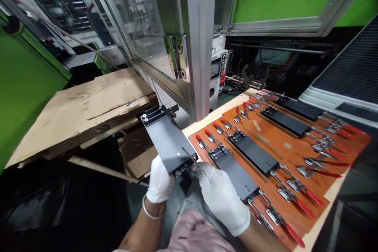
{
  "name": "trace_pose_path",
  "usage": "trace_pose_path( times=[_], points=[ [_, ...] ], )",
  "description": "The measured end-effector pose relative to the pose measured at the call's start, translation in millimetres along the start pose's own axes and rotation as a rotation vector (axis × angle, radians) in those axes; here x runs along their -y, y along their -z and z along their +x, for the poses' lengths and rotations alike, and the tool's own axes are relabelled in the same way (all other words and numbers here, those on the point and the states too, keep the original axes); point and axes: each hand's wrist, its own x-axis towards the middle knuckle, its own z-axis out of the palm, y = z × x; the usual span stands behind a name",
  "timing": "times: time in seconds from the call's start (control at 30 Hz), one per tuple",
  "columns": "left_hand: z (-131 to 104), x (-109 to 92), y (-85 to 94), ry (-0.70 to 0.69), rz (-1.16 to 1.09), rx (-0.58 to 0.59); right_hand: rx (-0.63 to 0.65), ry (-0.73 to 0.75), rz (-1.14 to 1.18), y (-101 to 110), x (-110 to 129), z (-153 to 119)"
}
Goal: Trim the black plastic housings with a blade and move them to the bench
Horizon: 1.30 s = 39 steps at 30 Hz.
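Meanwhile, a gloved left hand (159,183) grips the near end of a black plate (167,139), angling it toward eleven o'clock, while the right hand (221,197) pinches a thin tool (189,154) against its edge; at three o'clock, matching plates lie clamped on an orange fixture board (280,141).

A factory floor: an orange-brown fixture board (274,141) with red-handled toggle clamps (307,197), an aluminium-framed glazed machine guard (195,39) (hinged), green machine housing (23,82) and tangled cables (254,75).
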Motion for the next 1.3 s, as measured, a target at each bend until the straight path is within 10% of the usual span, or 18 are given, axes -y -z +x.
trace_pose_path(
  times=[0.33, 0.63, 1.3],
  points=[
    [12.9, -13.3, -5.7, -0.025, 0.068, -0.138, -0.352, 0.214, -0.197, -27.3, -17.5, -20.5],
    [14.6, -10.8, -5.2, 0.009, 0.042, -0.133, -0.010, 0.001, 0.012, 15.3, -0.3, 12.7],
    [7.9, 0.8, -1.3, -0.134, 0.225, -0.067, -0.033, 0.030, 0.005, 0.5, -3.9, 7.8]
  ],
)
